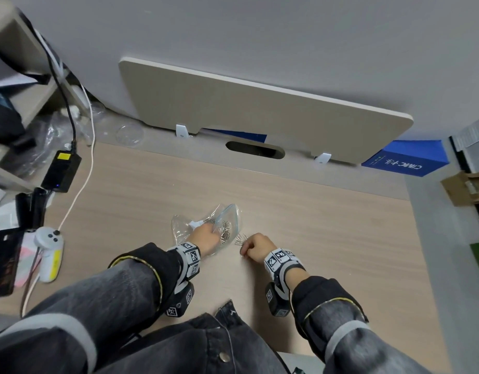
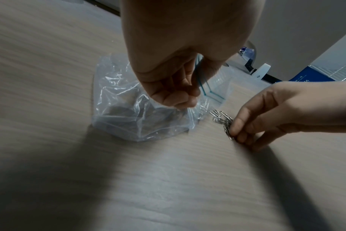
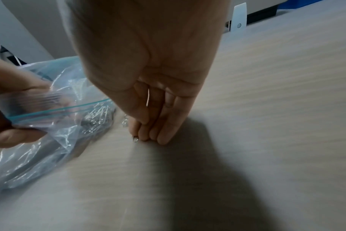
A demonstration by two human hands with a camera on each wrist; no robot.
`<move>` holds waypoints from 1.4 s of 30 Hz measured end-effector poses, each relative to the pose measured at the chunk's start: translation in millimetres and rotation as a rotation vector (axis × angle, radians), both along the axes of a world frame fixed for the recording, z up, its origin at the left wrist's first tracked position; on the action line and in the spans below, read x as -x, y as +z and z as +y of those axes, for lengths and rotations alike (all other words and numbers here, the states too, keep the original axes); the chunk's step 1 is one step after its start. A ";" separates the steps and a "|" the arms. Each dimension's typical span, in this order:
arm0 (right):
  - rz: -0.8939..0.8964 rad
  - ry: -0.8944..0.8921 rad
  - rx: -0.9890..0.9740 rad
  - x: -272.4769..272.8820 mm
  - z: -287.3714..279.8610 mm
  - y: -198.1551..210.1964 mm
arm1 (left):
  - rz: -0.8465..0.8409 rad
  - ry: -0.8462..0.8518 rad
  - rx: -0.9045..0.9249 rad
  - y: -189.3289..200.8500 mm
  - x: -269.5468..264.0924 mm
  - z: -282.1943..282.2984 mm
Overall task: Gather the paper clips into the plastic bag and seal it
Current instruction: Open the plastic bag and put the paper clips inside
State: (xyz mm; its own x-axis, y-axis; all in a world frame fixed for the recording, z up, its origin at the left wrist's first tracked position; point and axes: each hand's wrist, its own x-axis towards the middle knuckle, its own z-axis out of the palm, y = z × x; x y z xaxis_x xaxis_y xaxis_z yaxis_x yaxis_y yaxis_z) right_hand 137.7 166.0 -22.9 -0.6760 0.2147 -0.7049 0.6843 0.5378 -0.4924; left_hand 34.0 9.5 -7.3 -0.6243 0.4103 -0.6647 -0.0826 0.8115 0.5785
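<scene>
A clear plastic zip bag with a blue-green seal strip lies crumpled on the wooden desk. My left hand pinches the bag's rim and holds the mouth open toward the right. Several silver paper clips lie heaped inside the bag. Just right of the mouth, a small bunch of loose paper clips lies on the desk. My right hand has its fingers curled down on this bunch, pinching clips against the desk. One clip tip sticks out at the fingertips.
A beige divider panel stands along the desk's far edge with a cable slot below it. A black power adapter, white cable and a white device crowd the left side. A blue box sits at the far right.
</scene>
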 end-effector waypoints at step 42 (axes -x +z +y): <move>0.190 0.327 -0.383 30.2 -8.2 -13.5 | 0.034 0.104 0.025 -2.0 14.6 -14.4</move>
State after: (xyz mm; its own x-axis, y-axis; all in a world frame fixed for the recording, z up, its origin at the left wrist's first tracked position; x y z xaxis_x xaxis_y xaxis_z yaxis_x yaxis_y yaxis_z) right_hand 107.5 157.8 -36.4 -0.8589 0.1892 -0.4758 0.3686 0.8735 -0.3180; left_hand 19.4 -4.9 -9.3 -0.6849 0.3257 -0.6518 -0.1476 0.8139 0.5619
